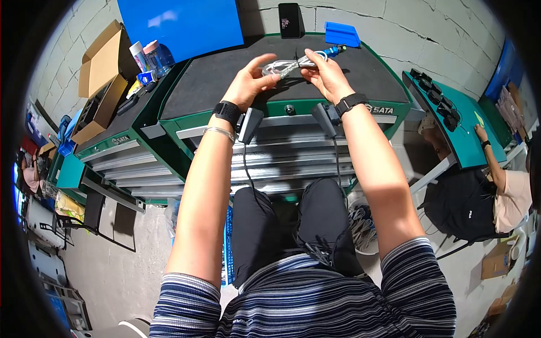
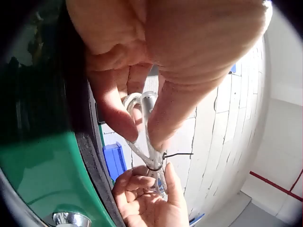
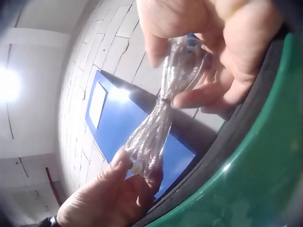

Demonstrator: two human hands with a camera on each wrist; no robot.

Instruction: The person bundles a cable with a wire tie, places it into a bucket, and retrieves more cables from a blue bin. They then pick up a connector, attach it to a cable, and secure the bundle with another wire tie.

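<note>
A coiled clear-silver cable (image 1: 288, 70) is held up over the black-topped green cabinet, stretched between both hands. My left hand (image 1: 248, 84) pinches the loops at its left end. My right hand (image 1: 329, 80) grips the other end, where a blue plug (image 1: 333, 51) sticks out past the fingers. A thin black cable tie (image 2: 179, 154) cinches the bundle's middle, its tail jutting out. In the right wrist view the strands (image 3: 151, 130) fan out on either side of that tie. A clear-sleeved cable end (image 2: 148, 100) shows beside the left thumb.
A phone (image 1: 289, 21) and a blue bin (image 1: 342, 35) stand at the back of the cabinet top (image 1: 208, 79), near a blue panel (image 1: 183, 25). Bottles (image 1: 152, 55) and an open cardboard box (image 1: 98, 73) are left. Another person (image 1: 510, 188) sits right, at a green table (image 1: 459, 121).
</note>
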